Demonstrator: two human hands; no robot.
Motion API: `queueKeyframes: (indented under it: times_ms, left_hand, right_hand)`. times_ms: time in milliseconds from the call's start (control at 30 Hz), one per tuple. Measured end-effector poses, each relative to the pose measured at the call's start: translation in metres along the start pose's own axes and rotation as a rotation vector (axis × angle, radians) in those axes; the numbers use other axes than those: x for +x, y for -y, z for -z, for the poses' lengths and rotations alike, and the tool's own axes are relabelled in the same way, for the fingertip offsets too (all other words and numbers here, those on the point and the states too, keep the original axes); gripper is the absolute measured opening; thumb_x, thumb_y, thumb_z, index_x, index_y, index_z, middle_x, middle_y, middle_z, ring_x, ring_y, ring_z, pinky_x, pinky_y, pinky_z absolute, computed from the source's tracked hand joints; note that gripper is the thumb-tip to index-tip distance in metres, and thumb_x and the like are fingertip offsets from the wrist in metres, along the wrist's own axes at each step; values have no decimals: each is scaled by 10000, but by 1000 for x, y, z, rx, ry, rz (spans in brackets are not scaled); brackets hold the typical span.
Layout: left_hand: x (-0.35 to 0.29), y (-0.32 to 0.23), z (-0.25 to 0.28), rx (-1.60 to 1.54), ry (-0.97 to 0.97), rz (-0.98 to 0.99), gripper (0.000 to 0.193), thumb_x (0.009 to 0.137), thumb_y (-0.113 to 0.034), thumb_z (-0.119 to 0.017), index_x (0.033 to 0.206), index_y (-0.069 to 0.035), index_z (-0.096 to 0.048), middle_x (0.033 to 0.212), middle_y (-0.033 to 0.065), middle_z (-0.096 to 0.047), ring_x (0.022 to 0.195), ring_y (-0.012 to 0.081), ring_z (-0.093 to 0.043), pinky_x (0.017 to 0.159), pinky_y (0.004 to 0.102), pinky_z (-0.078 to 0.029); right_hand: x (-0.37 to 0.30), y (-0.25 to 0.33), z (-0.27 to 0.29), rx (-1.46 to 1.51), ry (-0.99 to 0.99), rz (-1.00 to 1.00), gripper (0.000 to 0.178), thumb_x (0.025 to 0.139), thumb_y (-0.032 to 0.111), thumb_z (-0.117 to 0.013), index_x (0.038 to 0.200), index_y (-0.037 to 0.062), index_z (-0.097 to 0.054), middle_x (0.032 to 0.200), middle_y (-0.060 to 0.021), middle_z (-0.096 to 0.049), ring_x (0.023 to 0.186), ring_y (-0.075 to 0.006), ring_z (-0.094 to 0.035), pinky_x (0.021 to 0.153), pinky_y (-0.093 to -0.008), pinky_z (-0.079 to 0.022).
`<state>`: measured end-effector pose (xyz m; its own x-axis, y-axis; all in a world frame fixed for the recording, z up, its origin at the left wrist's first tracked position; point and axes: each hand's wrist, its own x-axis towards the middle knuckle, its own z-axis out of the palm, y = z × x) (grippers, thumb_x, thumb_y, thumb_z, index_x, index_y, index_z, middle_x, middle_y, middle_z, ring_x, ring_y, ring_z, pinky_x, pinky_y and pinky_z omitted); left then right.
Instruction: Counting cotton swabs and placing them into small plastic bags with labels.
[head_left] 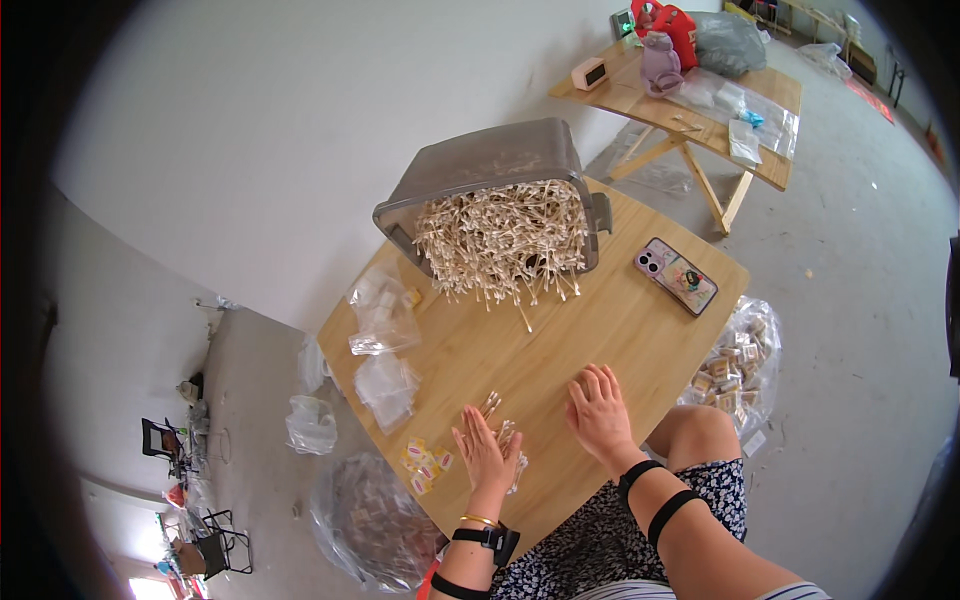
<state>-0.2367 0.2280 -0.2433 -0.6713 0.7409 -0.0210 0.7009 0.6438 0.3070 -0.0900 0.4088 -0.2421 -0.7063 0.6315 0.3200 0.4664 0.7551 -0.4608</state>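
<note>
My left hand is at the near part of the wooden table. Its fingers are stretched out and its thumb stands apart, beside and partly over a small bunch of cotton swabs. Part of that bunch is hidden by the hand. To the right, my right hand rests palm down on the tabletop, fingers extended, with nothing seen in it. A grey plastic bin lies tipped on its side at the far end, its mouth toward me. Many loose cotton swabs fill it, and a few stick out over its rim.
Small yellow-and-white labels lie left of my left hand. Clear plastic bags lie along the left edge. A phone is at the right. Bags of packed goods stand on the floor. Behind is a second table.
</note>
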Motion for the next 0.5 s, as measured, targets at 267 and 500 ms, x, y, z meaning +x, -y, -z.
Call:
queueKeyframes:
  times_ms: [267, 500]
  left_hand:
    - [-47, -3, 13, 87, -6, -115, 1331, 720, -721, -708, 1575, 40, -29, 1622, 258, -192, 1525, 381, -152, 1218, 602, -42]
    - [-25, 18, 42, 68, -25, 30, 1485, 582, -704, -813, 1585, 6, 20, 1652, 239, -88, 1542, 375, -71, 1225, 579, -32]
  right_hand:
    - [2, -1, -1, -23, -3, 7, 300, 903, 231, -599, 1150, 62, -624, 1280, -174, -549, 1337, -325, -439, 1195, -476, -287]
    - [1, -2, -2, -26, 23, 3, 323, 927, 257, -577, 1177, 56, -622, 1297, -184, -542, 1348, -332, -425, 1207, -474, -265]
